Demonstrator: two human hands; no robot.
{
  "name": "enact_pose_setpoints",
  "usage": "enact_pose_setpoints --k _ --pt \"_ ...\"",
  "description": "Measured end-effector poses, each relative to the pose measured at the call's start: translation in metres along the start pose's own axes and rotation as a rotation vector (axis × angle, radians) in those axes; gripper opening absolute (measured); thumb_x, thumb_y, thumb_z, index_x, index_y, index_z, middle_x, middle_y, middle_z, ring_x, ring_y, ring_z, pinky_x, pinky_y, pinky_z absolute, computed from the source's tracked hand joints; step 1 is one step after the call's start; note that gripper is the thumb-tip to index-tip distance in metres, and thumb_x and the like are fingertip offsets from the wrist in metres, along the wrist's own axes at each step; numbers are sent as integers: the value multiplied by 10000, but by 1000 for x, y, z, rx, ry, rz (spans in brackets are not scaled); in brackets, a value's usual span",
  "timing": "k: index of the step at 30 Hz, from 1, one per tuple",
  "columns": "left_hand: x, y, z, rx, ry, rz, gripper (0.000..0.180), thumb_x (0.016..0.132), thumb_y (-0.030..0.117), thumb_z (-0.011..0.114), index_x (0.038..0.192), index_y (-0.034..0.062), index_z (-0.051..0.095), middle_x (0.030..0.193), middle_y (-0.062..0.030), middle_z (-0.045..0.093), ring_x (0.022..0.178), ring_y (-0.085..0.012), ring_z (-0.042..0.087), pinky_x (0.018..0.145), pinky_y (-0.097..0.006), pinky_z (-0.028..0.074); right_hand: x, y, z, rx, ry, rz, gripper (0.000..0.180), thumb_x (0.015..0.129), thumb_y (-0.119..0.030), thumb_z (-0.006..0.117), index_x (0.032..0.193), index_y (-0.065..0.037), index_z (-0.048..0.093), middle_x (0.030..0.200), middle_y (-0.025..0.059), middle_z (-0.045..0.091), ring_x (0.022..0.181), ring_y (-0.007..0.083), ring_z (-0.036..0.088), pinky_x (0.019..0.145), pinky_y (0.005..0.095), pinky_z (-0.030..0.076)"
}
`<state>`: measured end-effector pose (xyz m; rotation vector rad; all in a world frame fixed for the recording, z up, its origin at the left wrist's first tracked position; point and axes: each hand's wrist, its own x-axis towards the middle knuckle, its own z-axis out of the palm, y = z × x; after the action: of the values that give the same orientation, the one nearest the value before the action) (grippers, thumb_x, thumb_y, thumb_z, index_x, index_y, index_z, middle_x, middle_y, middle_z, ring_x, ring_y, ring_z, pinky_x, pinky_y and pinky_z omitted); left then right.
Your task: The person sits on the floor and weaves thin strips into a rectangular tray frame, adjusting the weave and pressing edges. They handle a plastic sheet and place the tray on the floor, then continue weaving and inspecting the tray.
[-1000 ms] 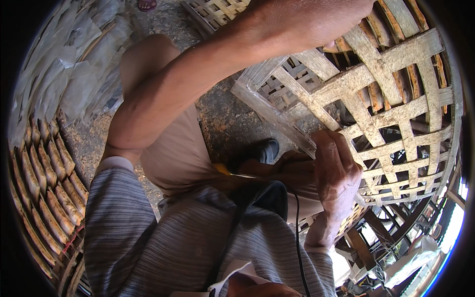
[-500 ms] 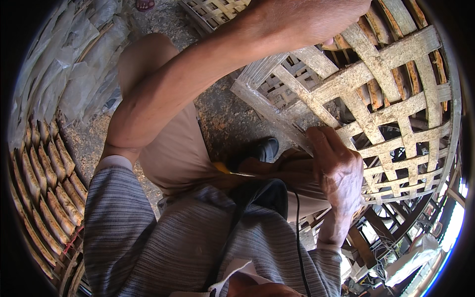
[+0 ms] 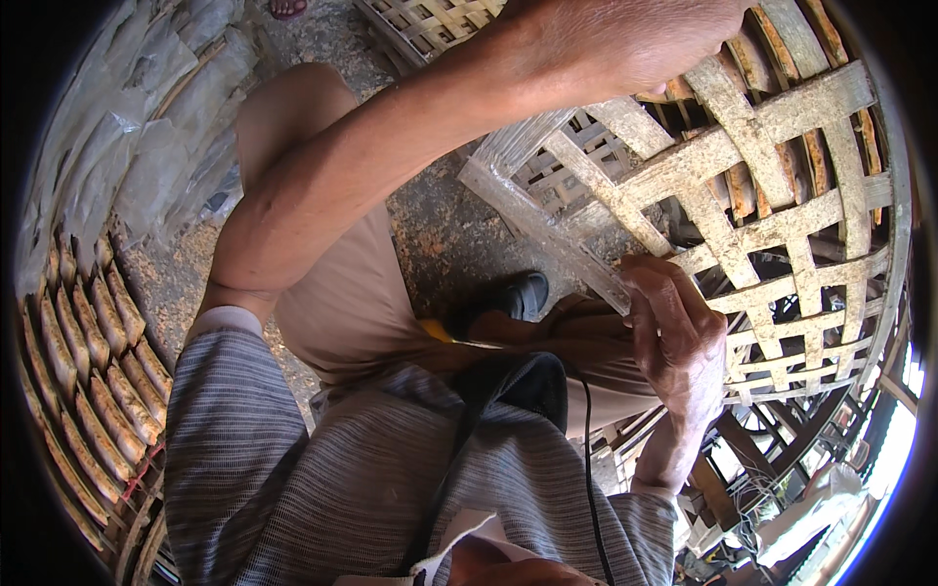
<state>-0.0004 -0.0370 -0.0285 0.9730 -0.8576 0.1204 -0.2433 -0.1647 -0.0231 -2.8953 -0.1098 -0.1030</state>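
A woven bamboo rack point(image 3: 723, 146) stands tilted at my right, with a wooden edge frame point(image 3: 547, 225). My right hand point(image 3: 679, 337) is closed around the lower end of that frame, fingers curled over it. Across the rack's upper part reaches my left hand point(image 3: 635, 44), back up. Its fingers are bent and mostly hidden behind the hand or beyond the top of the picture, so what they hold does not show. Long, narrow slices with browned edges point(image 3: 816, 156) show behind the lattice, close to my left hand.
More browned slices point(image 3: 103, 391) lie in rows at the left, beside crumpled clear plastic sheeting point(image 3: 137, 127). Another woven rack point(image 3: 430, 24) is at the top. Crumbs litter the floor point(image 3: 430, 234). Someone's foot point(image 3: 287, 9) shows at the upper edge. Wooden slats point(image 3: 743, 459) lie lower right.
My left hand has shifted slightly right and down along the rack. My right hand has slid a little right and down at the frame; the rack has barely moved.
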Motion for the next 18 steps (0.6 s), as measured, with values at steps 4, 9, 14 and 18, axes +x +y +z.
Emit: enact_pose_setpoints --k 4,9,14,18 --pt "0 -2 -11 50 -86 18 348 1141 274 528 850 96 599 649 9 546 511 -93 582 408 -251 501 -3 1 2 79 -4 26 214 979 78 665 1141 -57 700 1152 114 775 701 189 758 554 310 607" --pt "-1 6 -9 21 -77 34 321 1140 255 525 898 70 626 663 -1 563 533 -88 609 412 -243 511 -5 5 8 243 46 90 166 984 72 687 1108 -35 715 1108 126 771 724 145 759 569 257 629" --pt "-2 12 -1 13 -30 -66 305 1140 245 524 924 61 635 689 -8 577 555 -90 622 418 -229 508 -13 -3 26 541 202 133 191 947 62 739 1117 -23 727 1051 121 769 768 163 769 585 286 621" --pt "-2 6 0 1 -39 -68 307 1141 256 524 924 69 634 693 -2 576 551 -88 604 416 -230 496 -12 -17 47 549 247 149 209 957 54 735 1151 -26 740 1076 116 771 783 141 772 589 261 628"
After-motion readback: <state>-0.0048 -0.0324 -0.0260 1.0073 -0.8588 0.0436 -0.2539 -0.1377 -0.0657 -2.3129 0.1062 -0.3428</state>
